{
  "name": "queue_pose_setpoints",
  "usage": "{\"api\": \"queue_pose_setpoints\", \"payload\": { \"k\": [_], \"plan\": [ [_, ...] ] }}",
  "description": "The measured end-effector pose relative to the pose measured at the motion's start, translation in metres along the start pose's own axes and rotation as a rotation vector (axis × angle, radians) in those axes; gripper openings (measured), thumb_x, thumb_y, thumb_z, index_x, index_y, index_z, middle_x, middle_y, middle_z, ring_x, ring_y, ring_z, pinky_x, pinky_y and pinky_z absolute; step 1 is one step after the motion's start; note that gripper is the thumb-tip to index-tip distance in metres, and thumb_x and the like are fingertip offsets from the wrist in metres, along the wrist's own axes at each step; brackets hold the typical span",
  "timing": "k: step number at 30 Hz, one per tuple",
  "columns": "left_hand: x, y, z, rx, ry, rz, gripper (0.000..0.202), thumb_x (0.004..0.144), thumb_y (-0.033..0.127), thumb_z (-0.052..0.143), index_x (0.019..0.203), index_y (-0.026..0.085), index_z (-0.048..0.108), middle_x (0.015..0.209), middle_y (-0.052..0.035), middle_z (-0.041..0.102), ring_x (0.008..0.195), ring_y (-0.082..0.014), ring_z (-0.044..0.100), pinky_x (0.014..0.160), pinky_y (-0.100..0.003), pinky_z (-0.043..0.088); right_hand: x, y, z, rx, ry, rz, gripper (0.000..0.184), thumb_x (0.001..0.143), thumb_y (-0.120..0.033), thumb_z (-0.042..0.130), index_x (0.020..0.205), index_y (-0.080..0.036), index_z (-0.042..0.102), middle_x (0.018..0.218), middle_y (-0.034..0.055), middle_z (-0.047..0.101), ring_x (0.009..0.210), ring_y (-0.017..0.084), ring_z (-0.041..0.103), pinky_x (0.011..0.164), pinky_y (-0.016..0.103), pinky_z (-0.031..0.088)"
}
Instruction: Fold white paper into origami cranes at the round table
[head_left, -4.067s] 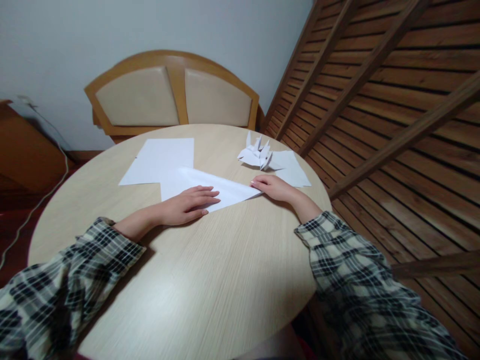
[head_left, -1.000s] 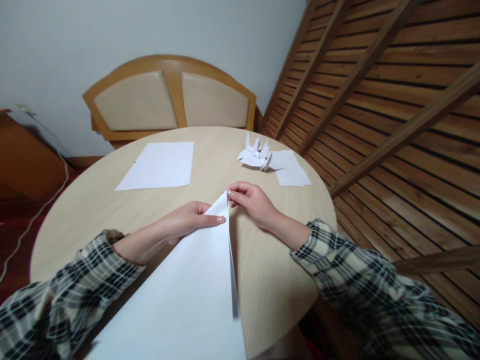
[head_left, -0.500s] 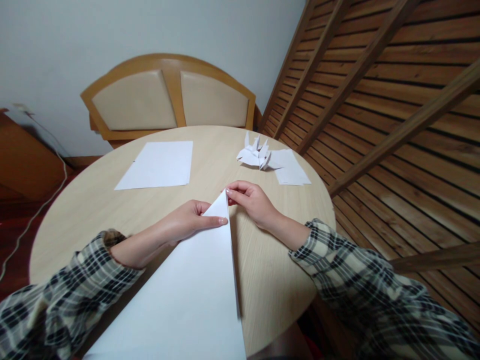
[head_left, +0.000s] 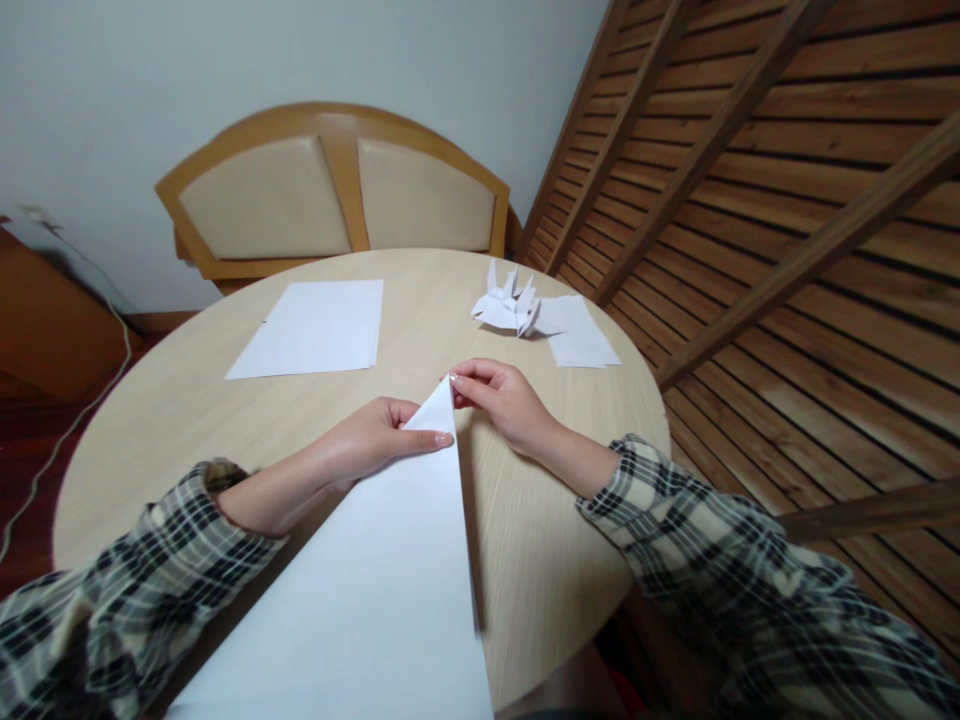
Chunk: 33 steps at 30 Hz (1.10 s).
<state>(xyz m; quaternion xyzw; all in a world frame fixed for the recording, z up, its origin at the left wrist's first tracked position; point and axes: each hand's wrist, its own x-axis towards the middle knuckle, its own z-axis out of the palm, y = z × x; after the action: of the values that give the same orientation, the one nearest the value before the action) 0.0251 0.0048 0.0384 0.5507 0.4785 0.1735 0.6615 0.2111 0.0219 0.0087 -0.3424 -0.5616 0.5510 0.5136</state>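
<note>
"Paper (head_left: 375, 560) status?"

"Folded, running across the bench (head_left: 547, 540) from its tip (head_left: 442, 398) toward seven o'clock. My left hand (head_left: 379, 438) pinches it below the tip, presumably to steady it; my right hand (head_left: 504, 400) grips the tip, probably for alignment."

"Surroundings?"

"From the tip: white model (head_left: 504, 308), one o'clock; sheets (head_left: 311, 330), ten o'clock."

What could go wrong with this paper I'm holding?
The right hand pinches just the tip of the folded sheet, so its layers might slip out of line. The left hand rests its thumb on top and could leave a stray crease. The wide end runs toward you and might get bumped.
</note>
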Motion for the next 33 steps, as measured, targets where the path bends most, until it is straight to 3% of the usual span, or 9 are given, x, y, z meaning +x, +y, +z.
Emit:
{"api": "queue_pose_setpoints", "payload": {
  "k": [17, 33],
  "plan": [
    [-0.0041, 0.0023, 0.0008, -0.045, -0.018, -0.021, 0.035, 0.057, 0.04, 0.086, 0.066, 0.013, 0.065, 0.058, -0.0027, 0.068, 0.045, -0.0123, 0.059, 0.043, -0.02, 0.044, -0.0029, 0.0029, 0.0042, 0.151, 0.037, 0.082, 0.013, 0.074, -0.029, 0.072, 0.079, -0.018, 0.069, 0.077, -0.0006, 0.065, 0.072, 0.011, 0.059, 0.071, 0.028, 0.05],
    [-0.0002, -0.0052, -0.0004, -0.068, -0.026, -0.02, 0.032, 0.062, 0.038, 0.084, 0.072, 0.013, 0.066, 0.064, -0.0033, 0.07, 0.05, -0.0132, 0.062, 0.047, -0.022, 0.048, -0.003, 0.0025, 0.0038, 0.182, -0.002, 0.141, 0.02, 0.074, -0.036, 0.073, 0.079, -0.017, 0.069, 0.076, 0.0005, 0.065, 0.072, 0.011, 0.059, 0.073, 0.028, 0.049]
  ]
}}
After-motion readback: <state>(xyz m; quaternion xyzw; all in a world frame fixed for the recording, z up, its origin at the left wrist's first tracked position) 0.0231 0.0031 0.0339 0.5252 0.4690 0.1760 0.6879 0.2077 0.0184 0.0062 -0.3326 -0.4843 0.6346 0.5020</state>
